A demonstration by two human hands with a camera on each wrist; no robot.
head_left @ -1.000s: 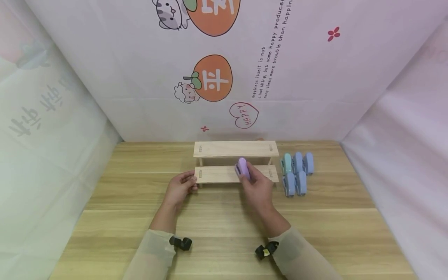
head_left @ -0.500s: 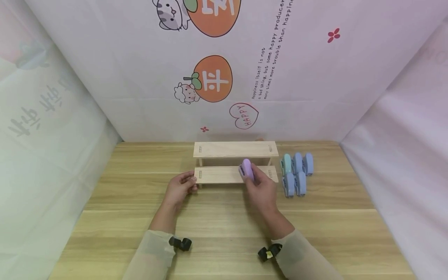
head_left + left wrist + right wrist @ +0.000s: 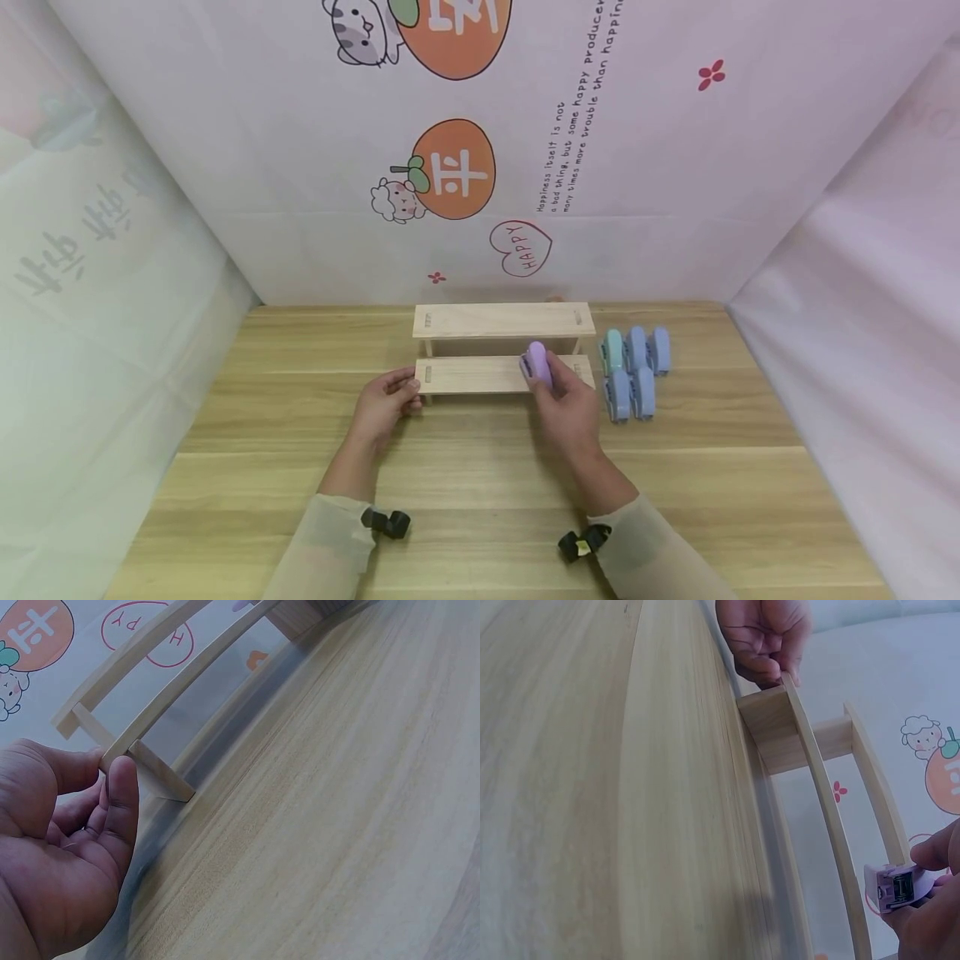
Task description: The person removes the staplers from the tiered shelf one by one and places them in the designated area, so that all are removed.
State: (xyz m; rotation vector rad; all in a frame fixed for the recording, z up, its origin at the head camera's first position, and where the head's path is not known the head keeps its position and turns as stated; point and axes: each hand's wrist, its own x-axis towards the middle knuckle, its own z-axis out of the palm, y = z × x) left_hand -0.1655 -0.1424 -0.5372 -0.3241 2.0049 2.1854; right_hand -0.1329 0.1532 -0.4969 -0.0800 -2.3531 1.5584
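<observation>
A two-step wooden shelf rack point(image 3: 472, 376) stands on the table against the back wall. At the left end of its lower board my left hand point(image 3: 385, 403) pinches the corner between thumb and fingers; the left wrist view shows this hand point(image 3: 71, 847) close up. My right hand point(image 3: 570, 410) holds a small purple stapler point(image 3: 537, 365) over the right part of the lower board. In the right wrist view the front end of the stapler point(image 3: 900, 888) faces the camera, beside the lower board's edge. Whether the stapler touches the board I cannot tell.
Right of the rack, several small staplers lie in two rows: a mint green stapler point(image 3: 612, 351) and blue ones, such as this blue stapler point(image 3: 642, 392). The wooden table point(image 3: 465, 492) extends in front. White printed cloth point(image 3: 630, 250) hangs behind and at both sides.
My right hand has shifted a little to the right along the lower board, carrying the purple stapler. The left hand keeps its place on the board's corner.
</observation>
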